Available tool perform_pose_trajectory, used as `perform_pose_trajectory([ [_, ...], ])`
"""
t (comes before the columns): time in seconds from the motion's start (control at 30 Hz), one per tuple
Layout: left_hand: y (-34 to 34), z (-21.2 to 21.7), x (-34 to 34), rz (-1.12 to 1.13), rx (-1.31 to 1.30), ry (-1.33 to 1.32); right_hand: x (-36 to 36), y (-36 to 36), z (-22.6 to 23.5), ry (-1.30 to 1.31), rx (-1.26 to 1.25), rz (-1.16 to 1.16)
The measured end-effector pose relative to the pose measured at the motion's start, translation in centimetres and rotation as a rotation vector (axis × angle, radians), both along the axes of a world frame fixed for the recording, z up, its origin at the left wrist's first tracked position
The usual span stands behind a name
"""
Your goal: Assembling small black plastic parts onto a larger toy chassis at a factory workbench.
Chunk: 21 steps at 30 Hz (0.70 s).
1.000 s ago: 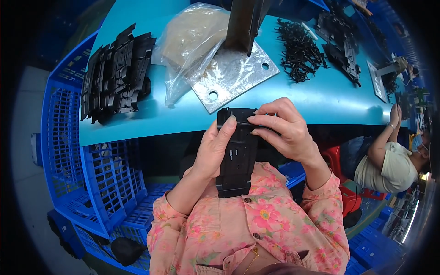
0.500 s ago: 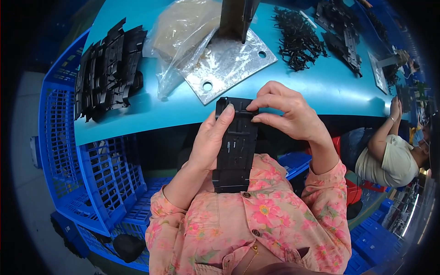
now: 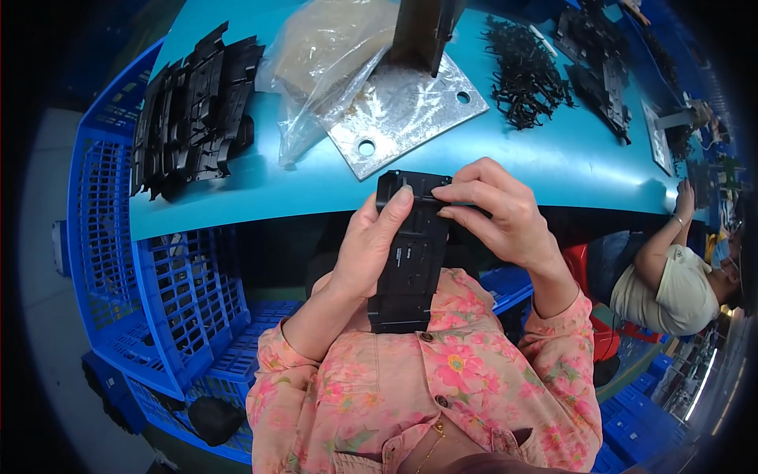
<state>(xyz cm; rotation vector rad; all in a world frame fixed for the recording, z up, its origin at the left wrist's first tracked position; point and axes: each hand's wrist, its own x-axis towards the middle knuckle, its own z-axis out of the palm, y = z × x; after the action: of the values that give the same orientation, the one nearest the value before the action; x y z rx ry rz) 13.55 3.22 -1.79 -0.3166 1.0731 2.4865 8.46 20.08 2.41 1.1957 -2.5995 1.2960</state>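
Observation:
A long black plastic panel is held upright in front of my chest, its top end near the table's edge. My left hand is closed around its left side, with the thumb lying across the front near the top. My right hand is at the panel's upper right edge, thumb and fingers bent in a pinch there. Whatever small thing may be between those fingertips is too dark to make out. Just beyond the panel, a metal plate with round holes lies on the turquoise table, an upright metal post rising from it.
Similar black panels are stacked at the table's left, with more at the far right. A clear plastic bag overlaps the plate. A heap of small black parts lies right of it. Blue crates stand left; a co-worker sits right.
The panel's top has tilted slightly to the right, and my right hand has shifted a little with it, still at the edge. The whole view has moved slightly.

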Motion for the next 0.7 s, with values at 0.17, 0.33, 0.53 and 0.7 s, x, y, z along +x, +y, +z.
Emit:
perform_pose_trajectory([
  [0.17,0.3,1.3,0.1,0.077,-0.063,0.024,2.2,-0.8,-1.3,0.194,-0.099,-0.194],
  [0.33,0.0,1.4,0.4,0.093,-0.142,0.094,2.9,-1.2,-2.0,0.288,-0.197,-0.235],
  [0.53,-0.2,1.8,0.5,0.136,-0.182,0.143,2.7,-1.6,-1.8,0.249,-0.264,-0.237],
  [0.7,-0.1,2.5,-0.6,0.209,-0.588,0.305,1.8,-1.0,-1.1,0.386,-0.172,-0.263],
])
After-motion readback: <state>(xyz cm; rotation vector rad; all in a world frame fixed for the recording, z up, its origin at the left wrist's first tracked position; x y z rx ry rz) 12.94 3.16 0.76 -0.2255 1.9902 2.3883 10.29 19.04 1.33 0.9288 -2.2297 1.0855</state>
